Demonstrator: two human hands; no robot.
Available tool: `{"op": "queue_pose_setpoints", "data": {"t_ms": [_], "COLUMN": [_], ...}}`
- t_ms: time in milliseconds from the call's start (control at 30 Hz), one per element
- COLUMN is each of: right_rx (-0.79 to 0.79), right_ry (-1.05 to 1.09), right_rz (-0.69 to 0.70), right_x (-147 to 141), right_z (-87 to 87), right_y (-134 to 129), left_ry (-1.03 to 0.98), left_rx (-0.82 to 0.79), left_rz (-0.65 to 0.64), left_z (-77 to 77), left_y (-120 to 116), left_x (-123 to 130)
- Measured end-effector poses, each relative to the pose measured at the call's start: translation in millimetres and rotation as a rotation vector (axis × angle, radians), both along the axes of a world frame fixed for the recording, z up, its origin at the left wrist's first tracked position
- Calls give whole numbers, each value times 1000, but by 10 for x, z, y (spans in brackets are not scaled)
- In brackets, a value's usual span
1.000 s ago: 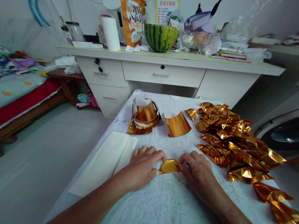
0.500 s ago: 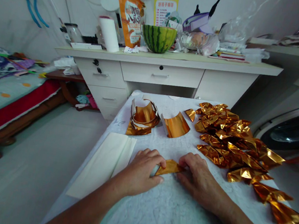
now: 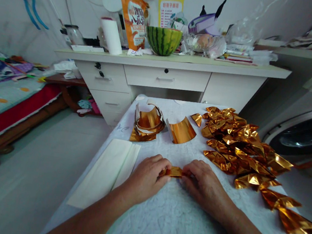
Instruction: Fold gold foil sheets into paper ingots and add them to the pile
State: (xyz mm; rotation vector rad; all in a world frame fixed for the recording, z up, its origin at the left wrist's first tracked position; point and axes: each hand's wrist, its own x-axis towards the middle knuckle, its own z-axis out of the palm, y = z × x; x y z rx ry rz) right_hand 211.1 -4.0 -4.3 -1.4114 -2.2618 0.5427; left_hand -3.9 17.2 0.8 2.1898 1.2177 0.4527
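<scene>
A small folded piece of gold foil (image 3: 175,171) lies between my hands, low over the pale tablecloth (image 3: 159,225). My left hand (image 3: 149,175) pinches its left end between thumb and fingers. At the right end, the thumb and fingers of my right hand (image 3: 201,178) are closed on the same foil. Beyond them sit a loose curved gold sheet (image 3: 182,131) and a rolled stack of gold sheets (image 3: 148,120). White paper sheets (image 3: 103,171) lie left of my left hand. Several folded gold foil pieces (image 3: 228,138) are piled on the right.
Behind the table stands a white desk (image 3: 169,62) bearing a watermelon half (image 3: 163,41), an orange bag (image 3: 132,20) and a white roll (image 3: 111,36). A washing machine (image 3: 307,121) is at the right, a bed (image 3: 9,94) at the left.
My left hand has closed over the foil's left end, and the foil between my hands looks narrower. My right hand still grips the other end. The view has shifted slightly.
</scene>
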Motion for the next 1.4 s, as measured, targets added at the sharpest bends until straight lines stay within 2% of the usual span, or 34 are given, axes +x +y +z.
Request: {"op": "queue_pose_setpoints", "data": {"t_ms": [167, 400, 533, 800, 933, 1133, 1400], "right_rx": [-26, -13, -5, -51, -64, -105, -313], "right_ry": [22, 78, 75, 91, 120, 227, 354], "right_rz": [-57, -101, -123, -147, -101, 36, 104], "right_x": [0, -2, -15, -33, -26, 2, 107], "right_z": [10, 19, 11, 18, 39, 110, 192], "right_y": [6, -9, -16, -34, -53, -50, -67], "left_ry": [-100, -148, -147, -158, -148, -216, -419], "left_rx": [-42, -87, -98, -8, -11, -28, -216], "left_rz": [28, 153, 165, 133, 146, 177, 151], "left_z": [12, 33, 37, 30, 26, 52, 18], "left_y": [-1, 15, 9, -10, -15, 0, 46], "left_x": [9, 8, 18, 19, 20, 2, -44]}}
